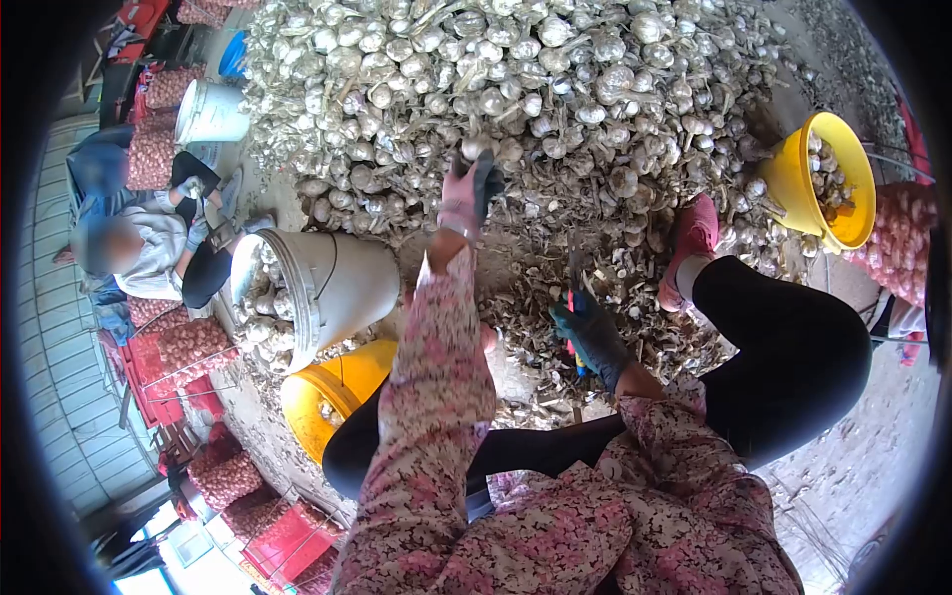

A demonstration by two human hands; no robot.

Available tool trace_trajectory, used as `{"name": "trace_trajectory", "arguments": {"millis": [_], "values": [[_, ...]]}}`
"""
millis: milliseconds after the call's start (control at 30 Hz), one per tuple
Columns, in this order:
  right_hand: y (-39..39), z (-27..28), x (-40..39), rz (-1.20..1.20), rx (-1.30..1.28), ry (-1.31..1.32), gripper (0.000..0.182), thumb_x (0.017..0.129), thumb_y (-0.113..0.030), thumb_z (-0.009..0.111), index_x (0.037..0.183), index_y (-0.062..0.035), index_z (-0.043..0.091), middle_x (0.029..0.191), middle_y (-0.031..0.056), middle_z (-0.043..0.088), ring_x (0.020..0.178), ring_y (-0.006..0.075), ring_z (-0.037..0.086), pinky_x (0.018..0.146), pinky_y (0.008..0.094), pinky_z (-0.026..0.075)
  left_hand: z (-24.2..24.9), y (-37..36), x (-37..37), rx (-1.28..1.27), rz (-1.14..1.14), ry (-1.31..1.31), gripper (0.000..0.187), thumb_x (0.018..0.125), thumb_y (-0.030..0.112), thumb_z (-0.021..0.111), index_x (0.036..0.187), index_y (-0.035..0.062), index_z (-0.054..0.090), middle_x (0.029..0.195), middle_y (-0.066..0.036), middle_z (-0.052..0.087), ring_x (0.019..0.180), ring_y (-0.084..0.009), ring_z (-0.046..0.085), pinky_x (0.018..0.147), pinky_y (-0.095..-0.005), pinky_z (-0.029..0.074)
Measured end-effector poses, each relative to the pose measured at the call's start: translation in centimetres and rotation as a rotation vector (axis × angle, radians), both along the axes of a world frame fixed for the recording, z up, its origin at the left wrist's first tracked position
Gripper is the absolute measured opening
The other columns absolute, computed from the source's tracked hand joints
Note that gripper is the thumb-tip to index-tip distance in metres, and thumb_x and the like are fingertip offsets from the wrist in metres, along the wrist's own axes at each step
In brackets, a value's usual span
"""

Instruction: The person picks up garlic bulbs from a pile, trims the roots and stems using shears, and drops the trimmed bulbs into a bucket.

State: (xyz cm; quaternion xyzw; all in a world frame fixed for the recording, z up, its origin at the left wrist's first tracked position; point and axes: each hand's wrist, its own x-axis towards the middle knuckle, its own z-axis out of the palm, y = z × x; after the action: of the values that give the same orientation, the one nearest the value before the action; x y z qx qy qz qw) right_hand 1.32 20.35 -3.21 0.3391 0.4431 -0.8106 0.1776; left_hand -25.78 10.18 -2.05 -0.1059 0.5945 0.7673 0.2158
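My left hand (468, 198), in a pink and dark glove, reaches to the near edge of a large heap of garlic (516, 79). Its fingers are stretched forward and apart, with their tips at a garlic bulb (477, 147); a firm grip on it does not show. Closer to my body, my right hand (595, 340) wears a bluish-green glove and is closed on a pair of shears (571, 322). The shears have red handle parts, and their narrow blades point away from me, over dry trimmings (540, 283) on the ground.
To the left lies a tilted white bucket (342, 283) of garlic, beside a yellow bucket (319, 392). Another yellow bucket (788, 183) leans at the right. A co-worker (149, 243) sits at the far left near a white bucket (213, 111) and filled net sacks (193, 347).
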Motion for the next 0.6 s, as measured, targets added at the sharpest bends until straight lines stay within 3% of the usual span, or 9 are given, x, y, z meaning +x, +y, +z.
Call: {"name": "trace_trajectory", "arguments": {"millis": [67,100,133,200,267,367,433,533,600], "values": [[0.6,2.2,-0.1,0.208,0.807,0.271,0.047,0.08,-0.038,0.069,0.109,-0.0029,0.055,0.086,0.0115,0.064,0.077,0.0266,0.064,0.071,0.0385,0.051,1.6,-2.6,5.0,0.21,0.023,-0.058,0.017,0.091,0.019,0.057,0.1,0.0051,0.056,0.083,-0.005,0.059,0.068,-0.0168,0.056,0.06,-0.0258,0.046],[1.6,6.0,-0.9,0.35,0.765,0.167,0.058,0.078,-0.041,0.069,0.118,-0.0021,0.051,0.097,0.0174,0.063,0.09,0.0336,0.063,0.079,0.041,0.049,0.0,-4.4,7.1,0.442,0.014,-0.072,0.017,0.092,0.017,0.053,0.105,0.0049,0.056,0.089,-0.005,0.06,0.079,-0.0176,0.057,0.068,-0.0261,0.047],[1.7,6.5,-0.9,0.361,0.757,0.171,0.058,0.078,-0.041,0.069,0.118,-0.0021,0.051,0.097,0.0174,0.063,0.09,0.0336,0.063,0.079,0.041,0.049,0.7,-5.4,9.5,0.55,-0.002,-0.067,0.02,0.092,0.013,0.053,0.109,0.0036,0.055,0.095,-0.007,0.06,0.087,-0.0182,0.057,0.075,-0.0283,0.049],[1.8,6.7,-0.4,0.385,0.948,0.376,0.061,0.077,-0.039,0.069,0.121,-0.0017,0.048,0.102,0.0179,0.061,0.095,0.0347,0.06,0.082,0.041,0.048,2.5,-5.8,14.1,0.459,0.183,-0.044,0.025,0.088,0.013,0.059,0.112,0.0064,0.054,0.092,-0.008,0.062,0.082,-0.0184,0.061,0.068,-0.029,0.05],[1.6,6.6,-0.2,0.428,1.106,0.451,0.061,0.075,-0.036,0.07,0.12,-0.0012,0.048,0.103,0.0168,0.061,0.095,0.0347,0.058,0.085,0.0426,0.045,2.4,-7.8,17.3,0.39,0.081,-0.044,0.035,0.085,0.009,0.063,0.118,0.0081,0.054,0.101,-0.009,0.064,0.085,-0.019,0.063,0.069,-0.0303,0.052],[1.5,7.3,0.4,0.519,1.34,0.603,0.063,0.07,-0.033,0.071,0.12,-0.0009,0.049,0.098,0.015,0.06,0.088,0.0329,0.058,0.082,0.0433,0.043,2.4,-8.2,20.8,0.293,0.116,0.047,0.044,0.081,0.0,0.064,0.123,0.007,0.05,0.106,-0.009,0.063,0.088,-0.02,0.063,0.073,-0.0325,0.054],[1.3,8.1,0.7,0.632,1.36,0.574,0.065,0.07,-0.034,0.071,0.121,-0.0012,0.048,0.097,0.0147,0.06,0.088,0.0323,0.058,0.082,0.043,0.043,1.9,-8.6,22.0,-0.054,0.029,0.217,0.042,0.082,0.0,0.062,0.122,0.0019,0.048,0.11,-0.009,0.06,0.096,-0.0173,0.062,0.077,-0.03,0.054],[1.0,8.6,1.5,0.753,1.416,0.592,0.073,0.068,-0.038,0.072,0.126,-0.0019,0.046,0.097,0.0143,0.06,0.089,0.0299,0.059,0.083,0.0417,0.043,2.0,-8.9,22.9,-0.246,0.057,0.287,0.05,0.079,-0.001,0.065,0.124,0.0028,0.046,0.112,-0.009,0.061,0.098,-0.0177,0.062,0.083,-0.0293,0.052],[0.6,8.2,2.5,0.841,1.445,0.521,0.072,0.074,-0.04,0.069,0.129,-0.0021,0.042,0.101,0.0181,0.059,0.093,0.0334,0.058,0.084,0.0425,0.045,2.9,-8.4,23.2,-0.358,0.037,0.308,0.052,0.076,0.002,0.068,0.123,0.0029,0.047,0.111,-0.01,0.062,0.099,-0.0184,0.062,0.085,-0.0299,0.051]]}}
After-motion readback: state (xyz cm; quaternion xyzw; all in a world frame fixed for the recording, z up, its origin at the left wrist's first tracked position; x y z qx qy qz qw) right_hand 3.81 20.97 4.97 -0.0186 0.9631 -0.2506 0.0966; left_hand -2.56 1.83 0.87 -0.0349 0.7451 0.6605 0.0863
